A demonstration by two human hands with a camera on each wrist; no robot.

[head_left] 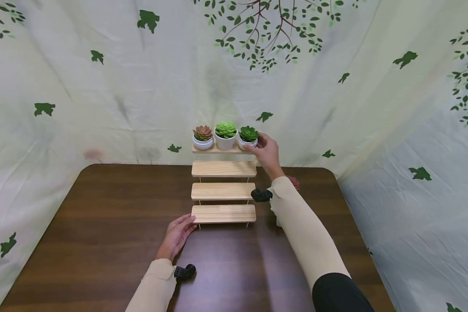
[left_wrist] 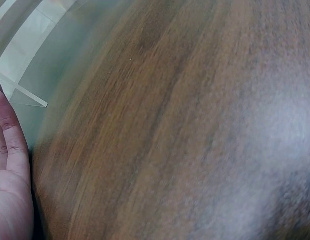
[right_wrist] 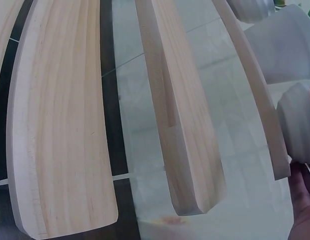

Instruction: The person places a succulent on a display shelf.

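Observation:
A four-tier wooden display shelf (head_left: 223, 191) with thin clear supports stands on the table. Its top board holds three small succulents in white pots: a reddish one (head_left: 203, 133), a light green one (head_left: 225, 130) and a dark green one (head_left: 248, 134) at the right end. My right hand (head_left: 268, 152) grips the dark green succulent's pot between thumb and fingers; in the right wrist view that pot (right_wrist: 296, 122) is at the board's end. My left hand (head_left: 176, 235) holds the left end of the lowest board, by a clear support (left_wrist: 29, 95).
A brown wooden table (head_left: 113, 234) lies under the shelf. Behind the right forearm, a red plant (head_left: 294, 182) shows partly, most of it hidden. White cloth with printed leaves (head_left: 148, 86) hangs behind the table and along its right side.

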